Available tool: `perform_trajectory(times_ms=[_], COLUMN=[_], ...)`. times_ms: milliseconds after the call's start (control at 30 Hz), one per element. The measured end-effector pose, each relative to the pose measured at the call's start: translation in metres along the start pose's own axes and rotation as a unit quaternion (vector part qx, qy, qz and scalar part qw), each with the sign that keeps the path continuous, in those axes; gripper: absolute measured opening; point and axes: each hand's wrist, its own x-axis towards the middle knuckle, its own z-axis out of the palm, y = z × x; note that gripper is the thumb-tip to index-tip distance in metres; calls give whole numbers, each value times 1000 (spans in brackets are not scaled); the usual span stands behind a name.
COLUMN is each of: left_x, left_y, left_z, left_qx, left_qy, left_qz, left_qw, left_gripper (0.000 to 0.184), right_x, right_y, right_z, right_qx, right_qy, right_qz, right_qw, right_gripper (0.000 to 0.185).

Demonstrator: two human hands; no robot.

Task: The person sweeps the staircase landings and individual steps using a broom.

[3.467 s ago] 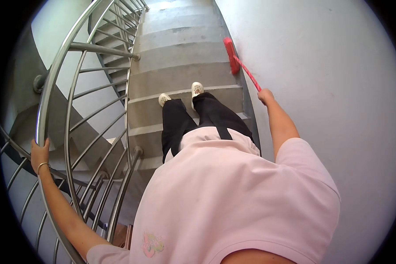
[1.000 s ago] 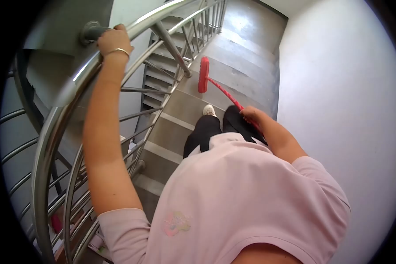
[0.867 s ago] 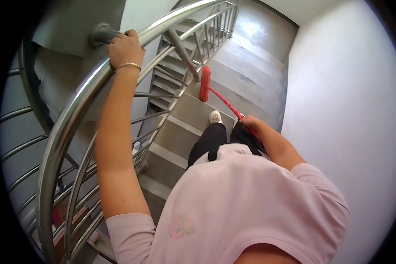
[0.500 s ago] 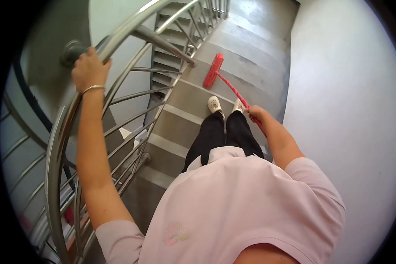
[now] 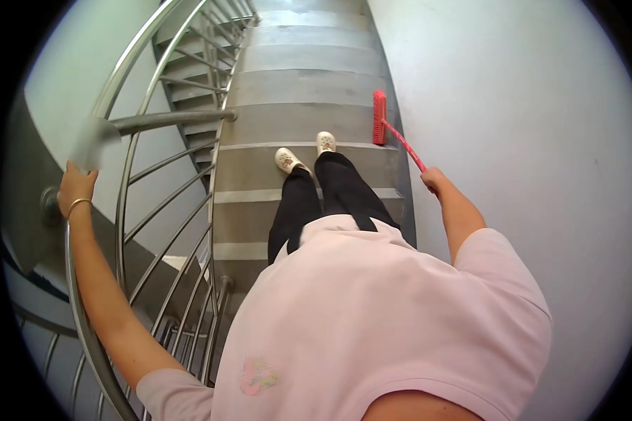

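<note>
My right hand [image 5: 432, 180] is closed around the handle of a red broom [image 5: 379, 119]. The broom's head is at the right side of a stair tread, close to the wall. At the left, my left hand [image 5: 77, 189], with a bracelet at the wrist, is wrapped round the metal handrail [image 5: 85, 323]. Both my feet, in pale shoes [image 5: 326, 143], stand on the grey stairs [image 5: 295, 88], left of the broom head.
A white wall [image 5: 512, 140] runs along the right side of the stairs. Metal railing bars [image 5: 165, 175] border the left side. Beyond them, another flight of steps [image 5: 193, 98] shows.
The broom head has moved from near the railing side to the wall side of the stairs. The view has turned, and my left hand now appears lower and further left on the rail.
</note>
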Motion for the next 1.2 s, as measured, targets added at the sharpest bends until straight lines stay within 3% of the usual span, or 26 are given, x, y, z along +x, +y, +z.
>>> perform_trajectory(times_ms=[67,233,367,433,533,667,867,967,1033,1133,1200], left_x=[-1,-5,-6,-6,-8,-6,-5,-3,-4,-3,-3], left_y=[13,15,18,16,19,19,17,16,14,14,15], left_z=[-11,-15,-14,-14,-15,-15,-13,-13,-11,-9,-9], left_qx=[15,26,39,44,51,68,69,62,62,55,65], left_qy=[-36,-32,-30,-27,-19,-29,-33,-27,-26,-13,-22], left_qz=[-62,-50,-62,-60,-61,-68,-65,-66,-68,-65,-67], left_qw=[997,998,997,997,997,995,995,996,995,996,995], left_gripper=[50,52,51,51,51,52,55,56,56,53,53], right_x=[5,0,10,19,27,38,31,9,8,-2,-15], right_y=[15,43,46,36,9,-13,-13,-12,-4,11,18], right_z=[9,17,9,-2,-24,-45,-57,-54,-36,-14,-7], right_qx=[55,207,201,18,-12,7,74,123,176,285,364], right_qy=[14,2,-9,19,63,110,191,156,69,11,-59], right_qz=[25,54,73,16,7,36,0,-37,-48,-37,33], right_qw=[998,977,977,1000,998,993,979,979,981,958,929], right_gripper=[19,17,17,18,22,25,24,22,18,14,14])
